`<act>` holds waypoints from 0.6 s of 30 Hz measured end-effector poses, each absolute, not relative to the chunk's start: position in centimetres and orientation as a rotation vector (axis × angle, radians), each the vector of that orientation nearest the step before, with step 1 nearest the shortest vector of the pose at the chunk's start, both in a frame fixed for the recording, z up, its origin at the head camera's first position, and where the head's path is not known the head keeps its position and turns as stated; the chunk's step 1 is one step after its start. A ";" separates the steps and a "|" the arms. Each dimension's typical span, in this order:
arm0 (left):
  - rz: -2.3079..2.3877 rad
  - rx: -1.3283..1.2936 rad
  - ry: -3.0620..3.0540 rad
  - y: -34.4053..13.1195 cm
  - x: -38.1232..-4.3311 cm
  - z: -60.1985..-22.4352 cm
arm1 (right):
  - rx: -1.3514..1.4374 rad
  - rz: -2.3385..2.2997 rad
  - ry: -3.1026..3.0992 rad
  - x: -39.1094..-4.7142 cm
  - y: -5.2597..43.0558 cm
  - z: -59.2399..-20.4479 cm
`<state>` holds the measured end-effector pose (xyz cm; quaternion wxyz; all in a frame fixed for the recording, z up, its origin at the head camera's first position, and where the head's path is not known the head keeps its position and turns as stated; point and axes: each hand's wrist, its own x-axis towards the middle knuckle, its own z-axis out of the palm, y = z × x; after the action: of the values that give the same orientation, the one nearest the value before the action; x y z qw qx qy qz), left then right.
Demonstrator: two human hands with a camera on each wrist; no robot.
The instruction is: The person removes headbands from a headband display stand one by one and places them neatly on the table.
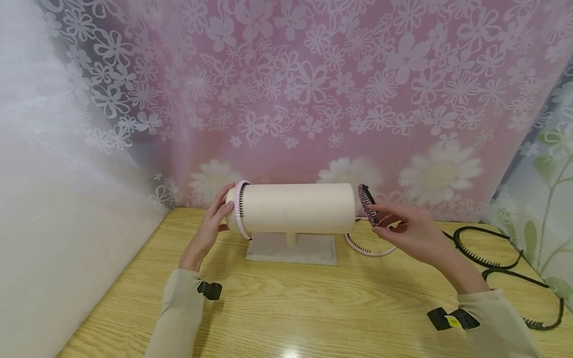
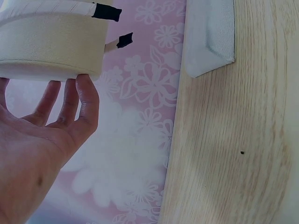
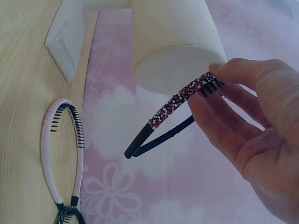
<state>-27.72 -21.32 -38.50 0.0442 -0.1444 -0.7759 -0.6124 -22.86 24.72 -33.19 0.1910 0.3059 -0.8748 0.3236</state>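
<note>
A cream padded headband display stand (image 1: 300,209) lies as a horizontal roll on a short post over a flat grey base (image 1: 291,256). Around its left part sits a pale pink toothed headband (image 1: 238,211), its black-tipped ends showing in the left wrist view. My left hand (image 1: 209,226) holds the roll's left end, thumb at the front, fingertips at the rim. Between thumb and fingers my right hand (image 1: 412,231) pinches a black toothed headband (image 3: 180,98) covered in pink and white glitter beads. That headband is just off the roll's right end, its open ends pointing away from the hand.
Another pale pink headband (image 1: 380,255) lies on the wooden table (image 1: 268,313) below the right hand. Black toothed headbands (image 1: 479,259) rest farther right, near the table's edge. A pink floral curtain (image 1: 291,99) hangs behind, with pale curtain (image 1: 58,199) at the left.
</note>
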 end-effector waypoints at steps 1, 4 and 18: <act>-1.872 -0.442 -2.369 -21.3 -27.7 -38.5 | 0.856 0.898 -2.457 -22.7 24.8 -33.3; -1.872 -0.444 -2.365 -21.3 -27.7 -38.4 | 0.852 0.886 -2.464 -22.3 25.3 -33.6; -1.879 -0.439 -2.363 -21.3 -27.8 -38.6 | 0.806 0.734 -2.541 -20.1 27.0 -35.2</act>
<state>-27.77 -21.27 -38.59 0.0455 -0.1437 -0.7737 -0.6153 -20.13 27.04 -35.15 0.1872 0.2863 -0.9028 0.2607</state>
